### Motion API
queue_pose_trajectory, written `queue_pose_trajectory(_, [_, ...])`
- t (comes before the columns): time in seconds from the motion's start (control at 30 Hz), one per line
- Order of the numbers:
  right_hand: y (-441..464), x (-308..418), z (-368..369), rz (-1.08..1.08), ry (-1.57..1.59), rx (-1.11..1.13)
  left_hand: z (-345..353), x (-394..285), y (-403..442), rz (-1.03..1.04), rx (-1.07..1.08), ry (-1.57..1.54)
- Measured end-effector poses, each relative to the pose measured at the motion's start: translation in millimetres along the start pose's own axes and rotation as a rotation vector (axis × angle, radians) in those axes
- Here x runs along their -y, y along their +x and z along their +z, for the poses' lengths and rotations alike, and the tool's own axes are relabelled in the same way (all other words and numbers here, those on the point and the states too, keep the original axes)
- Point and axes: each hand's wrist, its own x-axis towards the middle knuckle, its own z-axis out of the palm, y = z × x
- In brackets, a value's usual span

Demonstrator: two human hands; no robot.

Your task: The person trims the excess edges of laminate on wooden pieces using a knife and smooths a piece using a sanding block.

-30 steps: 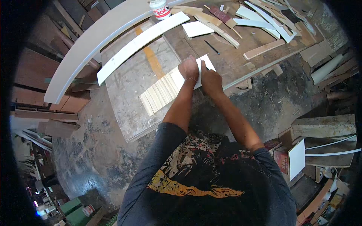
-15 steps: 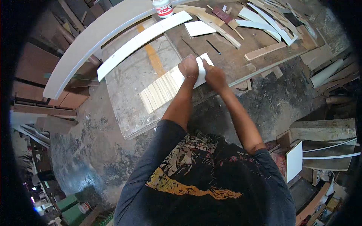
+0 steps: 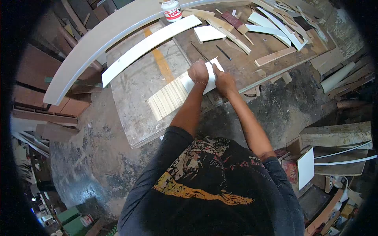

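My left hand [image 3: 198, 73] is closed and presses down on a white sheet [image 3: 187, 83]; whatever its fingers hold is hidden. Beside it, my right hand [image 3: 225, 82] is closed at the sheet's right part, thumb side toward the far edge. Something small may be in its fingers, but I cannot make it out. A striped wood-grain piece [image 3: 167, 101] extends from the white sheet toward the lower left. Beyond the hands, a dark pencil-like stick [image 3: 223, 52] and a thin dark rod [image 3: 199, 51] lie on the worktable [image 3: 132, 106].
A long curved white strip [image 3: 151, 46] and a larger curved panel [image 3: 84, 51] span the back left. Near them stand a white tub [image 3: 171, 11] and a small white block [image 3: 210, 34]. Wood offcuts [image 3: 275, 53] and white strips [image 3: 271, 29] crowd the far right.
The view has shifted slightly. Both hands stay together on the white sheet, with almost no visible movement against it.
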Motion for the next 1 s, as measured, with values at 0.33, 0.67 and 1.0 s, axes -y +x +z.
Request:
queue_pose_trajectory(0.33, [8,18,-39,-0.062,-0.007,0.028,2,7,7,0.030,-0.029,0.074])
queue_pose_trajectory(0.67, [18,6,-31,-0.129,0.004,0.024,-3,2,8,0.085,0.016,0.068])
queue_pose_trajectory(1.0, [16,37,-11,0.014,-0.129,-0.015,-7,8,10,0.118,-0.002,0.034])
